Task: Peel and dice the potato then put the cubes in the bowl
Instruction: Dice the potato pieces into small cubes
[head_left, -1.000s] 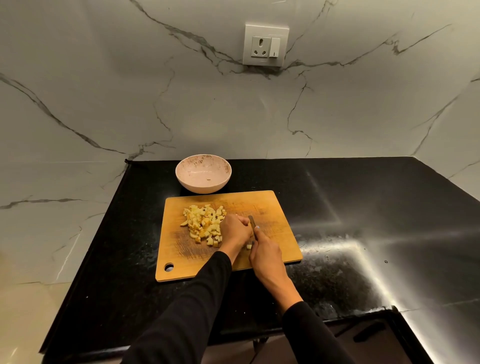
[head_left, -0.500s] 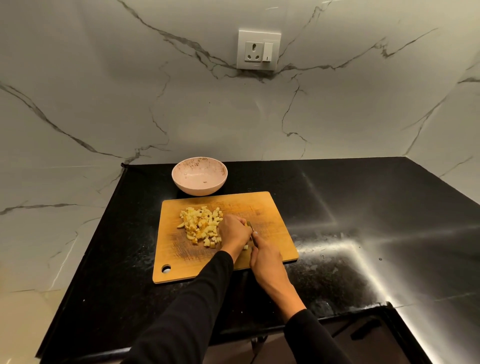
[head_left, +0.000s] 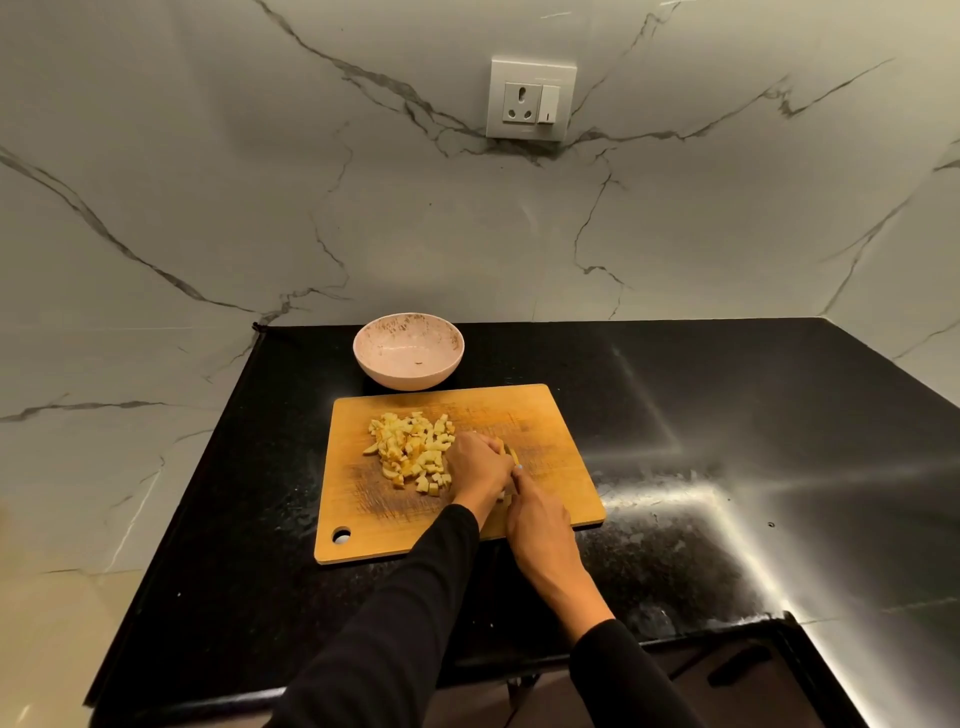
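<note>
The black surface (head_left: 675, 415) carries everything, and the wooden cutting board (head_left: 545, 415) is the landmark to read it by. The pink bowl (head_left: 409, 349) sits just beyond the board's far edge, toward its left end, and holds no cubes that I can make out.

On the board, the heap of potato cubes (head_left: 410, 449) lies in the left half, on the bowl's side. Right of the heap, about mid-board, the two hands meet. The left hand (head_left: 478, 467) is bunched knuckles-up with its fingers curled down over the last bit of potato (head_left: 514, 456); only a yellow sliver shows at its right edge, so I take it as pinned there, though the piece itself is mostly hidden. The right hand (head_left: 540, 525) comes in from the board's near edge, clenched around what must be a knife handle; the blade is buried between the hands and I can't honestly pick it out.

What matters for the next cut: the remnant lies just ahead of the right hand's grip, toward the board's far edge, and hard against the left fingertips. The cutting line seems to run near-to-far across the board. The left hand is nearer the heap and the bowl, so the sweep to the bowl would suit it.
</note>
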